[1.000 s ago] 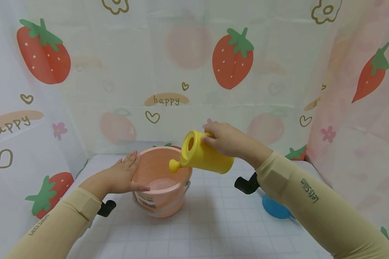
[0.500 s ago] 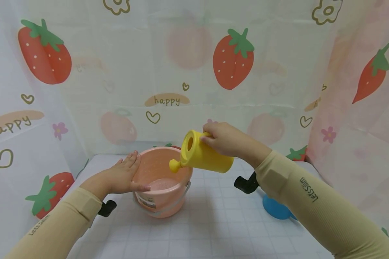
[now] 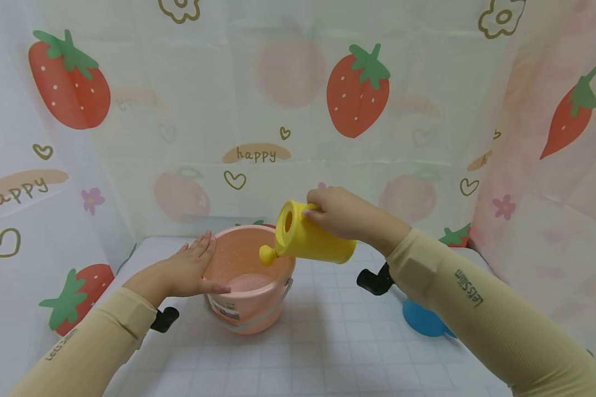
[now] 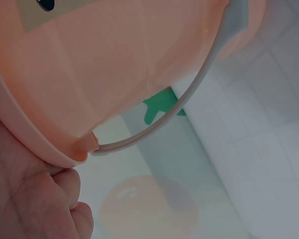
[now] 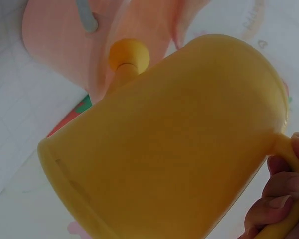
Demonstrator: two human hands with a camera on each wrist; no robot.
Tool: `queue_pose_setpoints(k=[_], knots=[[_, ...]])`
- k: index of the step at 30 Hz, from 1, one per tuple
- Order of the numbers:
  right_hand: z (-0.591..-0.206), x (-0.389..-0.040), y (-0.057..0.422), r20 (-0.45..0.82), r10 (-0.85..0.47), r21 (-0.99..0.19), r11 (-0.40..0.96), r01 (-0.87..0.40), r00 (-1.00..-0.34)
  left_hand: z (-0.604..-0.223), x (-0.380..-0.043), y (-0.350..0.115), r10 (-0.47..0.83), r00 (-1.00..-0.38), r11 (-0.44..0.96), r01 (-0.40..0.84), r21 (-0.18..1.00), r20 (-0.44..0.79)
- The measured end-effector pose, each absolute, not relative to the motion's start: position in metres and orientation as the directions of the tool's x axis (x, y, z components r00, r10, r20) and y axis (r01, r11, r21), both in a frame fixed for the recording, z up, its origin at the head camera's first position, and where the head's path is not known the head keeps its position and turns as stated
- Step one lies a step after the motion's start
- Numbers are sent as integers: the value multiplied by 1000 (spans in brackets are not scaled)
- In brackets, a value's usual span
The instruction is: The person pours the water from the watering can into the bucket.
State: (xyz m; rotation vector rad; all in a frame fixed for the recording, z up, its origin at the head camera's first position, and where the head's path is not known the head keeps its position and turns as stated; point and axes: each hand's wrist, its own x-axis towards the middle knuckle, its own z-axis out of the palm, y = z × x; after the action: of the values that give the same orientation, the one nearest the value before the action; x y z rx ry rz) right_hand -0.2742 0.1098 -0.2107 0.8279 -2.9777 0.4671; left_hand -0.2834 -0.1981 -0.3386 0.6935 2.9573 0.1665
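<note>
A pink bucket (image 3: 245,309) with a grey bail handle (image 4: 192,87) stands on the table. Along its left rim lies my left hand (image 3: 184,270), fingers straight and thumb stretched over the near rim. My right hand (image 3: 340,212) grips a yellow watering can (image 3: 313,237) by its handle; in the right wrist view the fingers (image 5: 279,199) curl round that handle. The can is tilted left, its round spout head (image 3: 266,255) over the bucket's opening. No water shows coming from the spout. Part of the can's handle is hidden behind the right hand.
A blue round object (image 3: 424,320) sits on the table at the right, partly covered by the right forearm. Black wrist cameras (image 3: 374,281) hang below both wrists. Behind the white tiled tabletop (image 3: 318,353) hangs a strawberry-print curtain (image 3: 288,110).
The right hand and the watering can have shifted slightly left, with the spout still over the bucket. My left hand and the bucket have stayed in place.
</note>
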Motion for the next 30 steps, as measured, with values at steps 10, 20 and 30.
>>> queue_pose_setpoints(k=[10,20,30], knots=[[-210,-274,107,85,-502,-272,819,-504,-861,-336,-282,-197,445,-892,892,432,135,-80],[-204,-273,104,88,-512,-237,822,-517,-854,-334,-280,-196,440,-894,893,427,143,-82],[-198,-273,103,71,-510,-249,823,-510,-857,-338,-283,-198,437,-895,895,424,139,-89]])
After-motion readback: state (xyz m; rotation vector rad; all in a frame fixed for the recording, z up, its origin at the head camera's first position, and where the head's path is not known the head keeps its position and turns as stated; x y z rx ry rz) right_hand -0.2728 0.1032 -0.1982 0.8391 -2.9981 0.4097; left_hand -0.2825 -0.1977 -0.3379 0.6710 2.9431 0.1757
